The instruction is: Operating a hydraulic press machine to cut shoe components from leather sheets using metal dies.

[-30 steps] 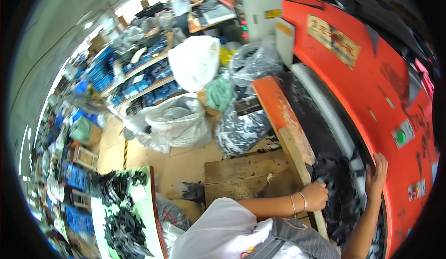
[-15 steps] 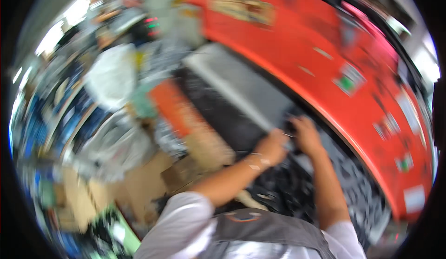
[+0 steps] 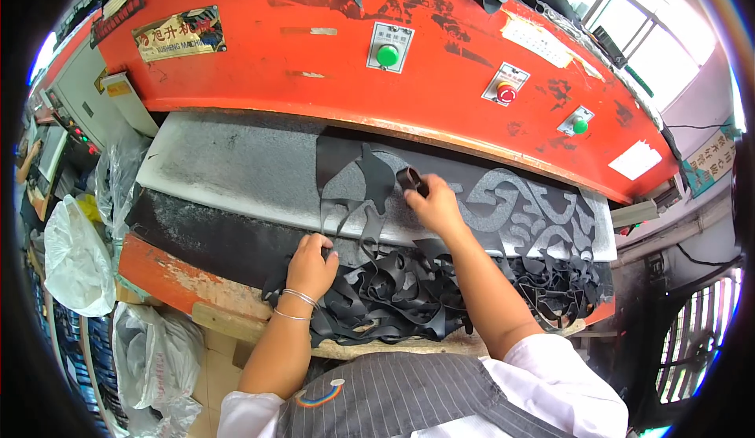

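In my right hand, fingers closed, is a small dark brown ring-shaped piece, held over the grey cutting board. A black sheet with cut-out shapes lies on the board beside it, and its ragged strips hang over the near edge. My left hand, with two bracelets at the wrist, is closed at that near edge by the strips. What its fingers grip is hidden, though something dark shows at the fingertips. A tangled heap of black scraps lies between my forearms.
A red press beam spans behind the board, with green buttons and a red button. More perforated black sheet covers the board's right part. Plastic bags stand at the left; a wooden rail runs along the front.
The view has swung round to face the red press squarely. My hands, close together before, are now apart: the right farther over the board, the left at its near edge. Earlier blur hides their holds.
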The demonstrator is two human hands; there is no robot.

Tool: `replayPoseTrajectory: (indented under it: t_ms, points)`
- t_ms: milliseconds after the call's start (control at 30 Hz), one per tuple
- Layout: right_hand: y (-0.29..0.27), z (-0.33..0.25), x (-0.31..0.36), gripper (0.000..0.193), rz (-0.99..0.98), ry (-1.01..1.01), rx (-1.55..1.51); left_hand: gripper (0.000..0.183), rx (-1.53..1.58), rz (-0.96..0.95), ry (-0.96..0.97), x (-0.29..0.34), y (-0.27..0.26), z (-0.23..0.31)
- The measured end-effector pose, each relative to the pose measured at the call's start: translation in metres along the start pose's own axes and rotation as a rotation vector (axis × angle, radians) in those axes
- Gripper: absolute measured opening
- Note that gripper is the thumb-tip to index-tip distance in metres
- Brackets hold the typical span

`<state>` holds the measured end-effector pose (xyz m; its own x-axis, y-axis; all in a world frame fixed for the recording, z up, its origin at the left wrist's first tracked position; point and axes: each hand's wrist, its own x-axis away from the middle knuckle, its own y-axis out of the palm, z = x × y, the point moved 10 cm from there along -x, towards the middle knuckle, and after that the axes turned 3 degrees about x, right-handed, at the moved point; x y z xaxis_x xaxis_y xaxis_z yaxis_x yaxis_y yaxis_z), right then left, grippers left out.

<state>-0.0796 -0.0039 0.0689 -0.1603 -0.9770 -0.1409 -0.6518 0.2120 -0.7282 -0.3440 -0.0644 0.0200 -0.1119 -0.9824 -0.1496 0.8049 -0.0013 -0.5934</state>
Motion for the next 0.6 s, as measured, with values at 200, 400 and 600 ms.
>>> replayPoseTrajectory:
  t_ms: [200, 400, 600]
  points:
    - [0.023, -0.014, -0.022, 0.046, -0.029, 0.112, 0.03, 0.032, -0.191, 0.409, 0.338, 0.009, -0.035, 0.053]
    - [0.017, -0.036, -0.042, 0.049, 0.058, 0.062, 0.063, 0.032, -0.121, 0.052, 0.412, -0.057, 0.033, 0.09]
    - [0.048, -0.042, -0.044, 0.051, -0.001, 0.058, 0.092, 0.042, -0.153, 0.103, 0.271, -0.071, 0.056, 0.05]
